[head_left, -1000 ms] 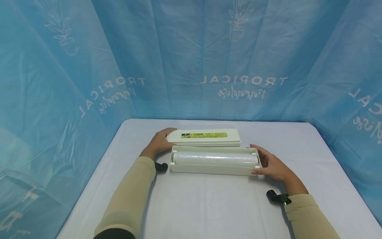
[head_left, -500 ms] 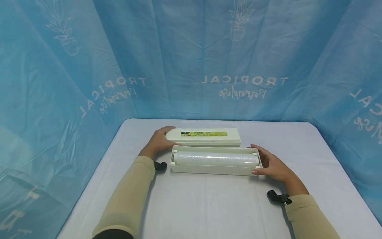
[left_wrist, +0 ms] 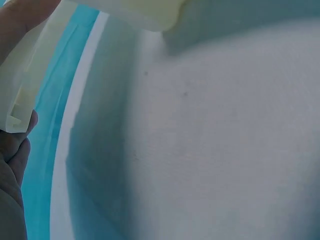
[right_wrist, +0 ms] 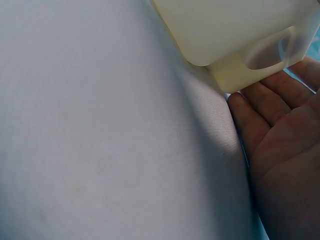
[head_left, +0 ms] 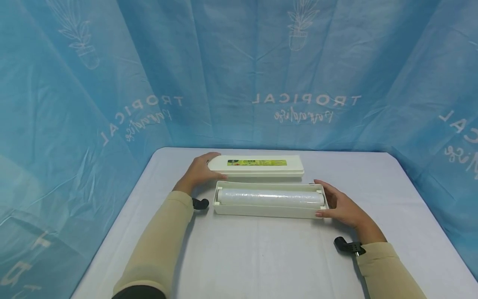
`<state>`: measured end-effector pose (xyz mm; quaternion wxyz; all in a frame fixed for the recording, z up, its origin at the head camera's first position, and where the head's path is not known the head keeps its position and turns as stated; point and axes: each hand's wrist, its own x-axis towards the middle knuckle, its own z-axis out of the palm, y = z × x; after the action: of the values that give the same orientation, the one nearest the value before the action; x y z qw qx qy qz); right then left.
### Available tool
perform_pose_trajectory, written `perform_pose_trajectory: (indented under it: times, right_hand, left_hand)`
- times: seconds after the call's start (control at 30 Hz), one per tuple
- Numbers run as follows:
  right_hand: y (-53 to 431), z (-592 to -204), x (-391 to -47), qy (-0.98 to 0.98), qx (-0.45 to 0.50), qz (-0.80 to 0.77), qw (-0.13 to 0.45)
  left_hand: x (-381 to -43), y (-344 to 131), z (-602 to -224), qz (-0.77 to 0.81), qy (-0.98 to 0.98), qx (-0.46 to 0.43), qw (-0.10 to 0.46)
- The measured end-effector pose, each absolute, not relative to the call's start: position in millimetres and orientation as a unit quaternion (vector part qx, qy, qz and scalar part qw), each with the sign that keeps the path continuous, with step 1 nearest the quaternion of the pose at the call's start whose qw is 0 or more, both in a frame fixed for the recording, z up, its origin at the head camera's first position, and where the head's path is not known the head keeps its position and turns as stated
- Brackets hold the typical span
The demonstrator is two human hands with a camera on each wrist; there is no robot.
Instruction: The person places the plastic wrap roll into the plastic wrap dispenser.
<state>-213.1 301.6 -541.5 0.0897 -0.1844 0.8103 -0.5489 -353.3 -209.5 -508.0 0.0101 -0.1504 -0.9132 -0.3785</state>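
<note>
A roll of cling film lies in a long off-white dispenser box on the table. Behind the box is its matching lid, with a green-yellow label on top. My left hand grips the lid's left end between thumb and fingers. In the left wrist view the lid appears raised off the cloth. My right hand holds the box's right end, thumb at the front and fingers behind. The right wrist view shows fingers at the end of the box.
A white cloth covers the table. Blue printed curtains hang behind it and along both sides. Each wrist carries a small black camera, such as the right wrist camera.
The lid has shifted slightly back, away from the box, in my left hand, and a gap now shows between them. My right hand and the box have hardly moved.
</note>
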Motion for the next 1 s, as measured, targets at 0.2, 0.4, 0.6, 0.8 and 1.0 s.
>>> perform_pose_trajectory:
  times: [0.2,0.4,0.6,0.8,1.0]
  right_hand:
    - [301.6,-542.2,-213.2,0.809,-0.184,-0.551,0.090]
    - [302.5,-544.9,-214.4,0.810,-0.181,-0.551,0.090]
    - [302.1,-545.3,-214.9,0.812,-0.178,-0.548,0.089]
    - [301.5,-544.7,-214.7,0.814,-0.175,-0.546,0.090]
    - [301.4,-543.7,-213.9,0.816,-0.174,-0.544,0.089]
  left_hand:
    - [-352.8,-207.4,-498.1,-0.384,-0.909,-0.164,0.014]
    - [-351.2,-204.8,-488.0,-0.383,-0.910,-0.157,0.031]
    - [-348.6,-205.9,-482.9,-0.377,-0.911,-0.160,0.038]
    - [-346.7,-206.5,-481.0,-0.374,-0.912,-0.165,0.044]
    - [-341.2,-204.1,-479.1,-0.381,-0.908,-0.166,0.046]
